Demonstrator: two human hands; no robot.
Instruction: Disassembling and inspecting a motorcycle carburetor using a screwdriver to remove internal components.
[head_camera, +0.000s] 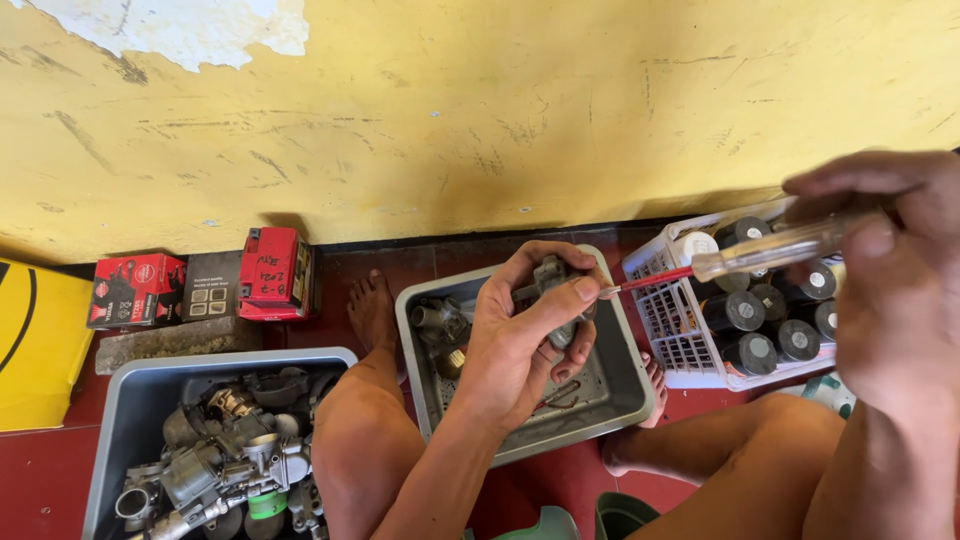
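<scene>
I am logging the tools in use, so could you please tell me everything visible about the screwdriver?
The screwdriver has a clear, see-through plastic handle and a thin shaft that looks red. It lies almost level, tilted slightly down to its tip. The right hand grips the handle end; the tip meets the small grey metal part held in the left hand, above the grey tray. The tip's shape is too small to tell.

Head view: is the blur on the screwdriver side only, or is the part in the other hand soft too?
Head view: right hand and clear-handled screwdriver are motion-blurred; left hand and its grey metal part stay sharp; even daylight, soft shadows, no glare.
</scene>
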